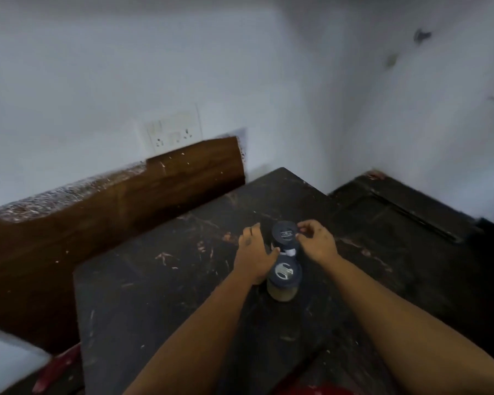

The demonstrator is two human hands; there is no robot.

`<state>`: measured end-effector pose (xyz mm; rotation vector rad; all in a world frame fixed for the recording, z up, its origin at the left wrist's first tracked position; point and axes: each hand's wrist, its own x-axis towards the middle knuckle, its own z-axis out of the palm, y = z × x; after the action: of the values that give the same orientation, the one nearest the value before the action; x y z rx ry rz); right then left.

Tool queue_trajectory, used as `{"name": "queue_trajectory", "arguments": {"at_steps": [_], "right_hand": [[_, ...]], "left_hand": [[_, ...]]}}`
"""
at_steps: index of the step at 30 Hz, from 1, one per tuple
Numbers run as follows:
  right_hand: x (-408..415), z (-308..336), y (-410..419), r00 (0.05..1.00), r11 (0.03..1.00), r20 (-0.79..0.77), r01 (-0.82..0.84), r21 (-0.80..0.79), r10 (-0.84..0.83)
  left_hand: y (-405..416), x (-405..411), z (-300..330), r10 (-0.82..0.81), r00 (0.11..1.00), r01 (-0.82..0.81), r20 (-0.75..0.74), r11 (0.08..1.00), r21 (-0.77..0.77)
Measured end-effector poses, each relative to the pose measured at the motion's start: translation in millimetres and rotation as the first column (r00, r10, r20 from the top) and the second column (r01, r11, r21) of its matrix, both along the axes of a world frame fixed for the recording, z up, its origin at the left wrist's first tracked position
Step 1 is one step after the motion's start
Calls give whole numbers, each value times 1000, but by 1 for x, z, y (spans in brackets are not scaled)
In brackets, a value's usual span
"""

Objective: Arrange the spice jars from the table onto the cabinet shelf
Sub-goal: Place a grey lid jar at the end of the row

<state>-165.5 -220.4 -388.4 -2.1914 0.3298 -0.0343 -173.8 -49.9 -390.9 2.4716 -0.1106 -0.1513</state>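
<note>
At centre frame, both hands close in on the far spice jar (285,236) standing on the dark table (154,295). The left hand (254,252) cups the jar's left side, fingers loosely curled, thumb pressed at its base. The right hand (315,240) pinches the rim of its dark lid with thumb and fingertips. Both forearms reach up from the lower edge. A near spice jar (283,282) stands just below, untouched.
</note>
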Motion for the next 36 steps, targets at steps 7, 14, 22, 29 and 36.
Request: {"name": "queue_trajectory", "arguments": {"at_steps": [7, 14, 22, 29, 36], "right_hand": [[-49, -45, 14, 889, 854, -181, -456, -252, 421], [-65, -53, -2, 856, 780, -171, -515, -356, 487], [-61, -54, -12, 833, 782, -144, -552, -290, 535], [-68, -61, -36, 821, 802, -221, -566, -191, 527], [-56, -33, -56, 906, 930, -212, -349, 115, 367]], "left_hand": [[-18, -34, -32, -44, 996, 42, -74, 999, -27], [-39, -47, -39, -240, 970, 238, -31, 920, 313], [-50, -50, -27, -189, 965, 239, -183, 922, 305], [-65, -71, -34, -94, 985, 98, -146, 995, 20], [-78, -79, -33, 193, 927, -343, -322, 782, -520]]}}
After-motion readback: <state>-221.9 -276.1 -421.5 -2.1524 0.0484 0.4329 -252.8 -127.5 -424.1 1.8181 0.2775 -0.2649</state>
